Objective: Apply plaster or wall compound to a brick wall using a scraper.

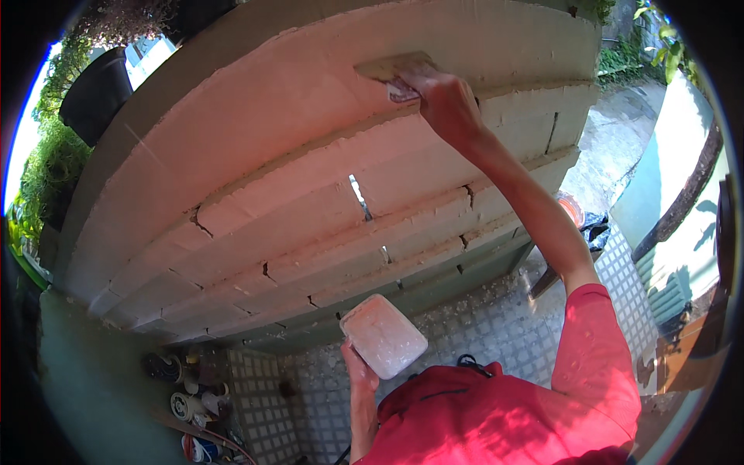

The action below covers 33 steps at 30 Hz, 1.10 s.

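From far off, I see a floor [496, 318] with grey and white squares. By its left edge are a green wall [93, 364] and a dim pile of cans and jars [186, 405]. Past that wall's top corner, plants [60, 159] catch bright light. Beyond the floor's right edge, sunshine and shade spot a pale wall [673, 143].

The right arm [535, 198] is stretched far out ahead of the torso [496, 411], its elbow only slightly bent. The right hand [446, 97] is held well in front of the torso, its fingers closed in a grip. The left forearm [362, 418] is raised near the torso's left side; the left hand [358, 368] is curled, its fingers partly hidden.
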Available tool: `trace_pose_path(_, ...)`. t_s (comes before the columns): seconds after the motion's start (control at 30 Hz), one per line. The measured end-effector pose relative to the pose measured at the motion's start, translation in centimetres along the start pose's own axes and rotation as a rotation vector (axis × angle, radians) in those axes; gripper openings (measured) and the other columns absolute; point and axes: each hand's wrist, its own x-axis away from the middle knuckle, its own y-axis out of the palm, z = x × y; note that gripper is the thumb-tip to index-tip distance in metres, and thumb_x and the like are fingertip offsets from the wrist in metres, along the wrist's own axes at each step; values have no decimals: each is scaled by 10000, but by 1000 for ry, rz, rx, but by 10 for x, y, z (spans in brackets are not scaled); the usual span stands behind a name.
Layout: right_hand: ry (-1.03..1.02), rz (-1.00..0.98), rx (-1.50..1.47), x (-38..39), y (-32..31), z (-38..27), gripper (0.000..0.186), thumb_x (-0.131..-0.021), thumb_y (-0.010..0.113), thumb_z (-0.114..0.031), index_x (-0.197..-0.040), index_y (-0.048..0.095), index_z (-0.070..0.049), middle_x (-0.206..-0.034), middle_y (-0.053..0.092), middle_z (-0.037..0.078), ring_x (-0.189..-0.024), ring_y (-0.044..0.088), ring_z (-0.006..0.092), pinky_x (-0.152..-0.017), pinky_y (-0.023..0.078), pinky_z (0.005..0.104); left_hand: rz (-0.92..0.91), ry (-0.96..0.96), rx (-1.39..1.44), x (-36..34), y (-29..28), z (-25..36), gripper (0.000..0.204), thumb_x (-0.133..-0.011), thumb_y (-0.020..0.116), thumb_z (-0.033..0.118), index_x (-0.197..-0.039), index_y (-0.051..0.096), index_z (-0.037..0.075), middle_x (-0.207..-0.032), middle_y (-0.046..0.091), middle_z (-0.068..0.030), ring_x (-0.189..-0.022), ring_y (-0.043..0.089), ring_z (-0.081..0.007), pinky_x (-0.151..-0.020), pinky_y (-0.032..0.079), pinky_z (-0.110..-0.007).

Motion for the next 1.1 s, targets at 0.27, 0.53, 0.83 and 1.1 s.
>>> trace_pose_path(0.27, -36, 3, 39, 13, 50, 17, 314, -788, 563, 59, -1051, 698, -47, -1051, 652, 189, -887, 637, 387, -756, 543, 455, -5, 7, -2, 7, 11, 0, 486, -927, 398, 395, -1259, 559, 79, -1191, 629, -52, -1075, 620, -231, -924, 507, -378)
trace_pose_path(0.53, -100, -39, -236, -2, -10, -9, 186, -764, 550, 30, -880, 684, -24, -852, 664, 177, -825, 639, 396, -742, 531, 455, -12, 8, 21, 12, 5, -2, 446, -939, 395, 355, -1239, 566, 74, -1151, 637, -47, -1046, 629, -218, -900, 516, -363)
trace_pose_path(0.83, -43, 62, 91, -47, 14, 12, 342, -741, 532, 49, -984, 716, -107, -878, 677, 171, -817, 658, 364, -715, 537, 458, -16, 26, 15, 26, -6, -1, 449, -943, 378, 373, -1238, 561, 88, -1152, 634, -41, -1044, 626, -216, -898, 516, -371)
trace_pose_path(1.1, 3, 493, -11, -64, -43, 0, 216, -731, 546, 20, -873, 692, -53, -801, 663, 212, -743, 652, 416, -641, 538, 474, 10, 49, 50, 27, -19, 7, 449, -938, 375, 369, -1247, 556, 97, -1167, 628, -47, -1060, 622, -227, -904, 517, -378)
